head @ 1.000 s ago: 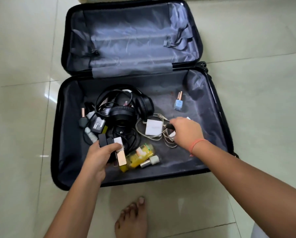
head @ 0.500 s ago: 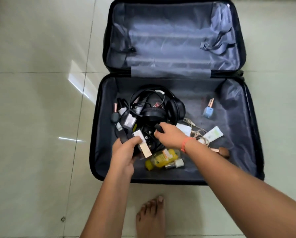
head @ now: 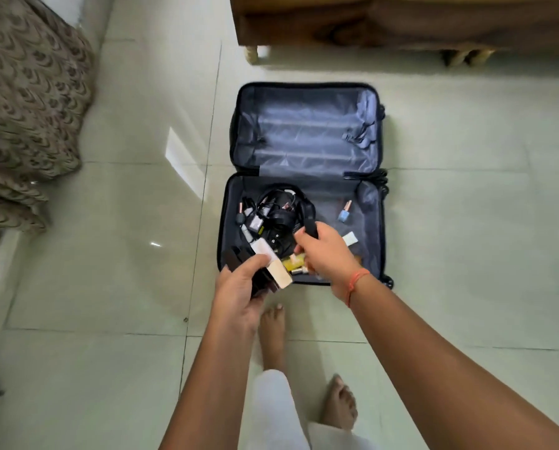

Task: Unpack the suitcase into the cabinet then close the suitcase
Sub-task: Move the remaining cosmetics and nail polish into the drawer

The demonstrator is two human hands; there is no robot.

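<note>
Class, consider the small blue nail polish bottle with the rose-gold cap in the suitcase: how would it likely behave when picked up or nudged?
The small blue nail polish bottle looks like glass, so probably fragile and heavy for its size. Lying on the suitcase's slack grey lining, it would likely slide or roll when pushed.

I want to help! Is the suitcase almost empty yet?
Not yet. The far half of the suitcase looks empty. The left hand holds small boxes, and the right hand grips something black. Headphones, a blue bottle and a yellow bottle are left, and the suitcase is open.
</note>
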